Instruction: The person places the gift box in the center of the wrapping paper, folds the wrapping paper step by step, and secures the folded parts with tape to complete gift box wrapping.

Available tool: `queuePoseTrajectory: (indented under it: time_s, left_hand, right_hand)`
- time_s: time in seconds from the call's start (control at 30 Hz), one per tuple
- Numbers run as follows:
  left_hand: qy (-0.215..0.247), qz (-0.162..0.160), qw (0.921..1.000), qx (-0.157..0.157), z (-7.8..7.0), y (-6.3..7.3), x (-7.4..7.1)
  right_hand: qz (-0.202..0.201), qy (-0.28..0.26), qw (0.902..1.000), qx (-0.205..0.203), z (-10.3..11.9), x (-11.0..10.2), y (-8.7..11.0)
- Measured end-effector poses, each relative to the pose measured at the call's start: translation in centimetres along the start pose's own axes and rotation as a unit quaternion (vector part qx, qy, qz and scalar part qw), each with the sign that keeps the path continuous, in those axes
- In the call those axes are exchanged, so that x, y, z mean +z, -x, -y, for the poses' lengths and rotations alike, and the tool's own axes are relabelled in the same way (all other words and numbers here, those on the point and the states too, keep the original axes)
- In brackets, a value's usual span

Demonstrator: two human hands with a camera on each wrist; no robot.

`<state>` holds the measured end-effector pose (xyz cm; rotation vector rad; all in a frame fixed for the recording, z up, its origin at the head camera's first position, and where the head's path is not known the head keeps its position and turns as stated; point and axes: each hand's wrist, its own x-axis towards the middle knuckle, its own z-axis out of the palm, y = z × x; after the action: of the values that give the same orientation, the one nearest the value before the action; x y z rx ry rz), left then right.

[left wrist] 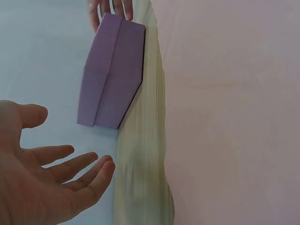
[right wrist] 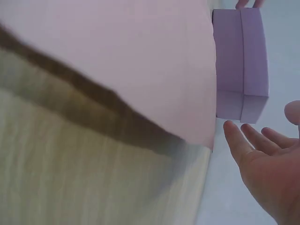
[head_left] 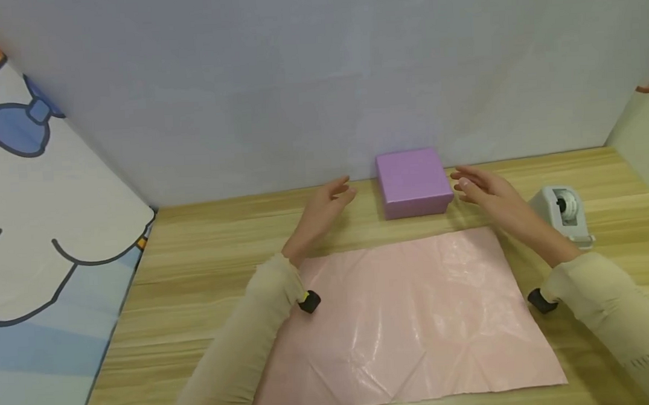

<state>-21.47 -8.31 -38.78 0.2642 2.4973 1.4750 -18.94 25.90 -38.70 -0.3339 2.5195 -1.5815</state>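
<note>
A purple lidded box (head_left: 413, 177) stands at the back of the table, close to the wall. On its left, my left hand (head_left: 325, 208) is held apart from it with fingers loosely extended. My right hand (head_left: 490, 195) is just off the box's right side, its fingertips close to the corner. Both wrist views show the box between the hands, with a gap beside my left hand (left wrist: 61, 173) and a small one beside my right hand (right wrist: 267, 159). In front of the box lies a creased sheet of pink paper (head_left: 411, 325), partly beneath the left forearm.
A white tape dispenser (head_left: 564, 216) stands right of the pink sheet, beside my right wrist. The wood-grain table (head_left: 207, 256) meets a pale backdrop (head_left: 276, 96) along its far edge. A cartoon-printed panel (head_left: 43, 239) borders the left side.
</note>
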Motion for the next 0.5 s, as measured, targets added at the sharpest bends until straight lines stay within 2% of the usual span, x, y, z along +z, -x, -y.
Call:
queuePoseTrajectory:
  time_s: [0.13, 0.27, 0.37, 0.5]
  left_hand:
    - [0.011, 0.009, 0.9998, -0.013, -0.8, -1.7, 2.1]
    - [0.029, 0.025, 0.9991, -0.019, -1.2, -2.8, 3.7]
    - [0.046, 0.032, 0.9983, -0.016, -1.5, -3.2, 4.4]
    - [0.062, 0.036, 0.9974, -0.009, -1.7, -3.4, 4.9]
  right_hand:
    - [0.002, -0.011, 0.9995, 0.029, -0.2, 0.5, -0.9]
    - [0.006, -0.047, 0.9980, 0.042, -0.6, 1.1, -1.4]
    - [0.011, -0.079, 0.9960, 0.042, -0.7, 1.3, -1.5]
    - [0.009, -0.084, 0.9956, 0.042, -0.5, 1.2, -1.3]
